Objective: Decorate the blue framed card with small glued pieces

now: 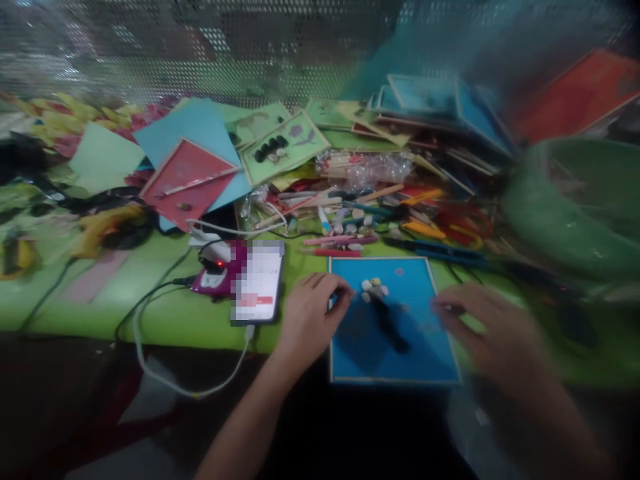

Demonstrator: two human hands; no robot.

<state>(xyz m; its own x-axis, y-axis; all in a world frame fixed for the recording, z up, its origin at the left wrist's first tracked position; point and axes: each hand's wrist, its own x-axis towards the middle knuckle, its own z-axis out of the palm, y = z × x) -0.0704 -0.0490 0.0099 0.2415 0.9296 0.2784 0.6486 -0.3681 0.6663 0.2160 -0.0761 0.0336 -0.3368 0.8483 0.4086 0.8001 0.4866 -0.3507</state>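
Note:
A blue board [415, 347] with a pale edge lies at the front of the green table. Several small pale stones and a yellow one [374, 289] form a cluster on it, beside a dark elongated shape [390, 327] that is blurred. My left hand [317, 307] is over the board's left edge, thumb and forefinger curled toward each other; anything between them is too small to make out. At the right edge, my right hand [480, 320] hovers with its fingertips pinched, smeared by motion, and what it may hold is hidden.
Left of the board lie a phone [260, 283], a purple power strip [213, 280] and cables. Behind are pens, scissors, stones and a blue tool [435, 252]. A green bowl [570, 207] stands at the right. Coloured boards and a yellow glue gun [107, 230] lie farther back and left.

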